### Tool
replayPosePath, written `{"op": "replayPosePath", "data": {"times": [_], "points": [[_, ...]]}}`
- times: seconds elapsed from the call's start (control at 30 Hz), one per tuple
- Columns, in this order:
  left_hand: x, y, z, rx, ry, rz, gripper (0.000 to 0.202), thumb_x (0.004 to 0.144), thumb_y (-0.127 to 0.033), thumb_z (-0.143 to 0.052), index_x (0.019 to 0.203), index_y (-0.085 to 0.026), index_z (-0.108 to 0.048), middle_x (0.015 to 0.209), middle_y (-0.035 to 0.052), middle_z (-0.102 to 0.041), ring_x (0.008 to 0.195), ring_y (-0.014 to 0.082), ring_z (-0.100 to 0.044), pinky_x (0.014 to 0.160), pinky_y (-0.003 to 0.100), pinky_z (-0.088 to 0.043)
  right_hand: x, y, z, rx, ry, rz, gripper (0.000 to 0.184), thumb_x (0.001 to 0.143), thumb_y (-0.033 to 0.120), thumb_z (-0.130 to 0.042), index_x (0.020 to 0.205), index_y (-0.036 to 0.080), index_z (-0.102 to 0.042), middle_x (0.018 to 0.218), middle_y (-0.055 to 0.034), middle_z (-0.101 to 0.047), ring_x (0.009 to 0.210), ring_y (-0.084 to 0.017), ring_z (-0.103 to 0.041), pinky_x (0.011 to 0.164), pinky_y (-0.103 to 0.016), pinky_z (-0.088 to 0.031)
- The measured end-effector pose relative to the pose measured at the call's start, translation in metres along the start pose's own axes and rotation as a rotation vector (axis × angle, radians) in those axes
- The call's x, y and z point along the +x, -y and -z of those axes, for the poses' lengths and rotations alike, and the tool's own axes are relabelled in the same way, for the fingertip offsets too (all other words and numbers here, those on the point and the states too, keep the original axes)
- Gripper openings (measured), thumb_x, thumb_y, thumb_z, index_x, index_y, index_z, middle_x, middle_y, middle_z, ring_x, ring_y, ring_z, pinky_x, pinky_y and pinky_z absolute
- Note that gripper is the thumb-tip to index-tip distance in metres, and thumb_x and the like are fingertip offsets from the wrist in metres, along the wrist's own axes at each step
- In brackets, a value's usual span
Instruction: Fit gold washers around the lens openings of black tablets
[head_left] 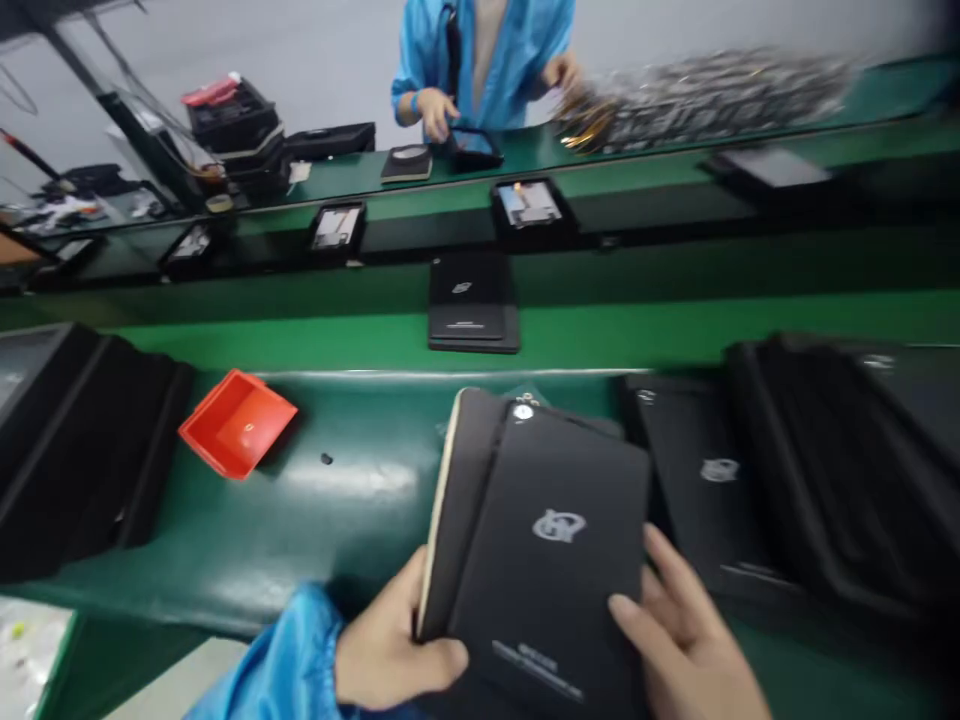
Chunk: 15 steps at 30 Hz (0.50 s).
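Left hand point(397, 645) grips lower left edges of two overlapping pieces: a black rectangular slab with silver logo point(559, 590) on top, a dark slab with pale edge point(471, 455) beneath. Right hand point(690, 630) — at upper slab's right edge. Orange-red open plastic bin point(238, 427) on glossy dark green mat point(360, 540); tiny black piece point(326, 459) nearby. Opposite: person in blue jacket point(491, 60) — one hand at a dark flat device point(474, 148).

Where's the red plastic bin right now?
In the head view, the red plastic bin sits left of centre on the dark green work surface, between the black stack at far left and a small black piece.
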<state>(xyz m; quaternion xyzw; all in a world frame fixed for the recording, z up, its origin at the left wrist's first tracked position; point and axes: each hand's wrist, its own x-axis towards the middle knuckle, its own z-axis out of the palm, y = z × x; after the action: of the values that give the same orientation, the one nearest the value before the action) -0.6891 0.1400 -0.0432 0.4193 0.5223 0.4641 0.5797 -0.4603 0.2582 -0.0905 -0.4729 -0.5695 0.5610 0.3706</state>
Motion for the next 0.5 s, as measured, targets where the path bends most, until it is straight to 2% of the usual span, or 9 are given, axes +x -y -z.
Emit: {"op": "replayPosePath", "data": {"times": [0.03,0.07,0.1,0.17,0.2,0.23,0.3,0.4,0.5], "points": [[-0.015,0.007,0.021,0.273,-0.068,-0.016,0.05,0.089,-0.047,-0.054,0.132,-0.021,-0.053,0.108,0.0071,-0.068,0.098,0.0237,-0.066,0.084,0.031,-0.054,0.001,-0.008,-0.017,0.074,0.081,-0.061,0.055,0.09,0.041,-0.06,0.141,0.031,-0.044,0.123,-0.0125,-0.065,0.099,-0.028,-0.069,0.072,-0.035,-0.063],[-0.025,0.012,0.043,0.584,-0.186,-0.049,0.038,0.092,-0.045,-0.048,0.119,-0.023,-0.063,0.093,0.0037,-0.071,0.084,0.0198,-0.068,0.074,0.027,-0.055,0.002,-0.015,-0.032,0.145,0.144,-0.136,0.053,0.089,0.04,-0.063,0.139,0.03,-0.046,0.123,-0.0127,-0.065,0.099,-0.027,-0.07,0.072,-0.033,-0.062],[-0.032,0.017,0.063,0.882,-0.353,-0.091,0.032,0.094,-0.042,-0.046,0.108,-0.024,-0.068,0.086,0.002,-0.072,0.077,0.0182,-0.068,0.07,0.026,-0.054,0.002,-0.02,-0.045,0.197,0.203,-0.202,0.053,0.088,0.04,-0.065,0.137,0.029,-0.048,0.125,-0.0129,-0.064,0.099,-0.027,-0.069,0.074,-0.033,-0.062],[-0.033,0.027,0.101,1.146,-0.612,-0.114,0.028,0.094,-0.034,-0.047,0.108,-0.022,-0.068,0.101,0.007,-0.071,0.091,0.0222,-0.067,0.081,0.032,-0.053,0.003,-0.026,-0.064,0.223,0.31,-0.229,0.054,0.088,0.037,-0.066,0.137,0.028,-0.047,0.129,-0.0132,-0.061,0.102,-0.026,-0.069,0.077,-0.034,-0.061],[-0.028,0.031,0.117,1.185,-0.689,-0.116,0.028,0.093,-0.03,-0.048,0.114,-0.021,-0.066,0.112,0.0098,-0.068,0.101,0.0247,-0.063,0.088,0.036,-0.051,0.003,-0.027,-0.071,0.224,0.353,-0.21,0.053,0.089,0.036,-0.065,0.138,0.029,-0.046,0.131,-0.0129,-0.06,0.102,-0.025,-0.068,0.078,-0.034,-0.061],[-0.022,0.036,0.13,1.184,-0.717,-0.115,0.03,0.093,-0.028,-0.049,0.117,-0.021,-0.064,0.118,0.0113,-0.065,0.108,0.0262,-0.06,0.093,0.039,-0.049,0.002,-0.028,-0.075,0.21,0.391,-0.182,0.051,0.091,0.034,-0.063,0.138,0.03,-0.044,0.132,-0.0123,-0.059,0.102,-0.024,-0.068,0.079,-0.035,-0.06],[-0.008,0.043,0.147,1.192,-0.72,-0.148,0.026,0.092,-0.026,-0.051,0.112,-0.023,-0.067,0.114,0.0095,-0.067,0.106,0.0251,-0.06,0.092,0.038,-0.048,0.001,-0.025,-0.079,0.096,0.428,-0.105,0.049,0.095,0.032,-0.056,0.141,0.033,-0.04,0.133,-0.0108,-0.058,0.104,-0.023,-0.067,0.081,-0.036,-0.06],[0.008,0.048,0.153,1.155,-0.731,-0.227,0.018,0.092,-0.025,-0.054,0.1,-0.021,-0.069,0.097,0.0076,-0.068,0.094,0.0217,-0.061,0.089,0.037,-0.049,-0.003,-0.013,-0.082,-0.338,0.327,0.105,0.05,0.096,0.03,-0.051,0.144,0.031,-0.036,0.141,-0.0104,-0.048,0.124,-0.027,-0.054,0.094,-0.046,-0.054],[0.015,0.041,0.146,1.073,-0.724,-0.298,0.016,0.093,-0.02,-0.052,0.101,-0.018,-0.066,0.102,0.0077,-0.065,0.097,0.0184,-0.061,0.09,0.034,-0.05,-0.007,0.007,-0.09,-0.67,0.179,0.4,0.05,0.093,0.024,-0.053,0.142,0.022,-0.041,0.146,-0.0131,-0.039,0.135,-0.031,-0.037,0.105,-0.052,-0.042]]}}
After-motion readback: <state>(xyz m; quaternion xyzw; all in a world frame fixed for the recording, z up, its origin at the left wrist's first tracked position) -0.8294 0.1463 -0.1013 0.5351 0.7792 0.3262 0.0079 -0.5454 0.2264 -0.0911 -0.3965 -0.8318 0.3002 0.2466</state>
